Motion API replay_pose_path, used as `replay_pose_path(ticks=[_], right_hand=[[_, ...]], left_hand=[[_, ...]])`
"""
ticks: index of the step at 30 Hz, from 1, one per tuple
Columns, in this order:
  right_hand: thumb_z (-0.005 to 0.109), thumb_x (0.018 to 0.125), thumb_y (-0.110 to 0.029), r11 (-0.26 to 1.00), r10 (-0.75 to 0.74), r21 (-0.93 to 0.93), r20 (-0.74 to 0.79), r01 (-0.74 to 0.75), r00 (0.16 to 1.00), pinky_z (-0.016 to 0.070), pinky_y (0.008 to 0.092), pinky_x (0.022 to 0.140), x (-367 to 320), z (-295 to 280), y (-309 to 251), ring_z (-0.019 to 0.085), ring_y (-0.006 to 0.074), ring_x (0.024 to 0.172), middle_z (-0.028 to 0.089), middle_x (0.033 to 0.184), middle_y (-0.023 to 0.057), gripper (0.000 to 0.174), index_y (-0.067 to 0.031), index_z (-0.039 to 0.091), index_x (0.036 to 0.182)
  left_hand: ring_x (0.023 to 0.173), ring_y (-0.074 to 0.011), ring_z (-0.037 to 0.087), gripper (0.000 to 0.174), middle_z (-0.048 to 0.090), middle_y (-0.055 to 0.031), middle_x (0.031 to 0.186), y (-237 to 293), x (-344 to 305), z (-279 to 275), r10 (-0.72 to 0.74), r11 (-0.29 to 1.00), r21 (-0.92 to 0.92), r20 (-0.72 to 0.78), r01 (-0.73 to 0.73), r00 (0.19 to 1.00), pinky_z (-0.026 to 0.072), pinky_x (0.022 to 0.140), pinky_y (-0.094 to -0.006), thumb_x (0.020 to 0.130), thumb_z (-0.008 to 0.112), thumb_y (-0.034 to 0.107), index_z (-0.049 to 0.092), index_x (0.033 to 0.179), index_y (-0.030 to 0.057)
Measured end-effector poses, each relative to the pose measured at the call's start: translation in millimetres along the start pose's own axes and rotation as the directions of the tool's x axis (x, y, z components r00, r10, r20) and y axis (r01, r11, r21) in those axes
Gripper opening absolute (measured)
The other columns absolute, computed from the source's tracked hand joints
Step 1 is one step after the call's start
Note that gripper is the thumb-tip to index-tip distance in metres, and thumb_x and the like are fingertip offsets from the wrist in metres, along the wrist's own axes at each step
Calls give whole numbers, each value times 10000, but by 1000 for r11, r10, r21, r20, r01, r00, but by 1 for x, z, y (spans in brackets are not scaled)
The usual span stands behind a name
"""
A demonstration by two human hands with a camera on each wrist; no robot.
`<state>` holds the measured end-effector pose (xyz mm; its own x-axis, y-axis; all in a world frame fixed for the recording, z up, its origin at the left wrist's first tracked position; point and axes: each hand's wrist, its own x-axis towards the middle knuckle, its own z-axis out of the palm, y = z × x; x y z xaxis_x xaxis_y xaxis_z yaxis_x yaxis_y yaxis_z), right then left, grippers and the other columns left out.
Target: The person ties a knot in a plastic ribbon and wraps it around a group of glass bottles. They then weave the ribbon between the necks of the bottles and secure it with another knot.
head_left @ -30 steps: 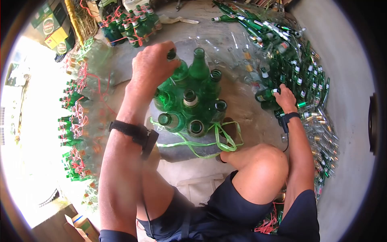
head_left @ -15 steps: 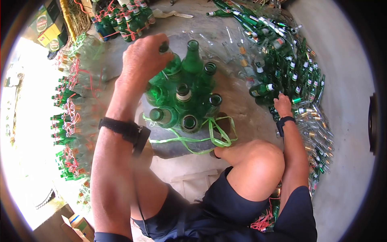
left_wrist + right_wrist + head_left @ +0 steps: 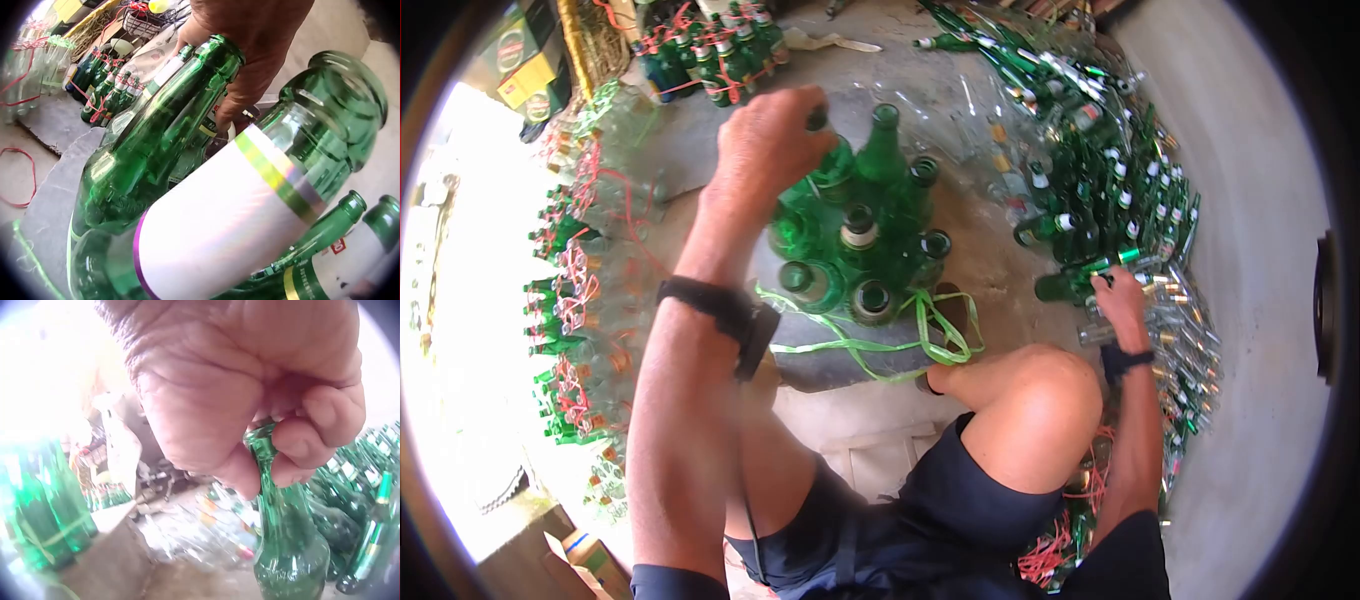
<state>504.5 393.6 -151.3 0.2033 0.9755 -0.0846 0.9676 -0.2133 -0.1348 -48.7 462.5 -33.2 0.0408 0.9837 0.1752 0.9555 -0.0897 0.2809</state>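
Observation:
Several green bottles [image 3: 859, 228] stand upright in a tight group on a grey mat [image 3: 820, 370], with a loose light-green strap [image 3: 945, 345] along their near side. My left hand [image 3: 770, 140] grips the neck of a bottle at the group's far left; in the left wrist view the hand [image 3: 250, 44] is behind nearer bottle necks. Off to the right, my right hand [image 3: 1122, 298] is beside the bottle pile. The right wrist view shows this hand [image 3: 250, 394] pinching the mouth of a green bottle [image 3: 290, 550] between thumb and fingers.
A large pile of green and clear bottles [image 3: 1130, 190] lies along the right wall [image 3: 1260, 300]. Clear and green bottles tied with red string [image 3: 585, 270] line the left side. A tied green bundle [image 3: 725, 65] stands at the back left. Clear bottles [image 3: 940, 125] lie behind the group.
My right hand has moved nearer along the pile and now pinches a bottle's mouth. My left hand stays at the same bottle neck. The head view has shifted slightly.

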Motion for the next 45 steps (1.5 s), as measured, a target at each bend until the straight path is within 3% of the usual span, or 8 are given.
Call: replay_pose_path(ticks=[5, 8, 12, 17, 21, 27, 30, 45], right_hand=[[736, 903, -201, 969, -189, 120, -204, 216, 960, 457, 344, 604, -41, -113, -49, 583, 173, 630, 630, 711, 119, 215, -2, 660, 880], [691, 968, -163, 900, -219, 302, -309, 313, 926, 364, 257, 597, -58, -170, -89, 458, 68, 687, 545, 746, -21, 173, 2, 653, 935], [681, 980, -158, 830, -274, 318, -483, 458, 832, 376, 241, 624, -74, -224, -145, 471, 69, 716, 563, 786, -19, 167, 7, 670, 1004], [650, 1020, -224, 758, -159, 433, -602, 488, 782, 146, 214, 530, -87, -256, -204, 271, -11, 582, 378, 658, -108, 218, -31, 705, 1105], [649, 1018, -229, 597, -222, 574, -552, 560, 804, 138, 221, 513, -83, -263, -247, 263, -15, 559, 350, 644, -113, 266, -4, 692, 1152], [650, 1017, -207, 593, -382, 509, -504, 624, 774, 154, 207, 514, -84, -252, -292, 271, -22, 573, 411, 678, -119, 209, -21, 699, 1097], [696, 961, -130, 548, -454, 523, -469, 653, 757, 315, 201, 600, -86, -248, -310, 426, 12, 689, 559, 782, -70, 135, 4, 684, 966], [711, 923, -117, 491, -603, 546, -349, 679, 717, 355, 231, 553, -68, -212, -360, 459, 26, 643, 574, 692, -36, 156, 17, 658, 865]], left_hand=[[939, -374, 724, 375, 757, -129, 948, 3, 1, -2, -32, 1000, 0, 33, 32, 999, 567, 825, -501, 799, 757, 360, 713, 1107, 151], [929, -390, 718, 372, 753, -144, 951, 4, 0, -3, -16, 1000, 4, 33, 16, 999, 565, 813, -509, 827, 716, 390, 714, 1094, 131], [904, -419, 709, 399, 740, -185, 947, 6, -2, -6, -8, 999, -33, 41, 10, 999, 562, 794, -522, 901, 623, 458, 717, 1059, 103], [910, -439, 699, 432, 729, -219, 939, 10, -4, -9, -30, 996, -80, 30, 33, 999, 551, 806, -551, 983, 513, 461, 712, 1030, 80], [956, -434, 689, 453, 726, -218, 981, 7, -1, -10, -33, 992, -120, 81, 43, 996, 537, 843, -548, 1012, 443, 445, 704, 1024, 75], [982, -404, 699, 462, 742, -177, 1002, 1, 0, -6, -20, 990, -135, 79, 30, 997, 551, 857, -529, 1028, 422, 461, 734, 1050, 120], [948, -391, 721, 455, 758, -154, 964, 1, 1, -3, -20, 992, -126, 40, 25, 999, 576, 826, -523, 1024, 448, 483, 764, 1048, 156], [981, -404, 699, 462, 743, -180, 1005, 4, -3, -12, -40, 985, -165, 99, 56, 994, 542, 881, -535, 1031, 411, 456, 725, 1068, 119]])
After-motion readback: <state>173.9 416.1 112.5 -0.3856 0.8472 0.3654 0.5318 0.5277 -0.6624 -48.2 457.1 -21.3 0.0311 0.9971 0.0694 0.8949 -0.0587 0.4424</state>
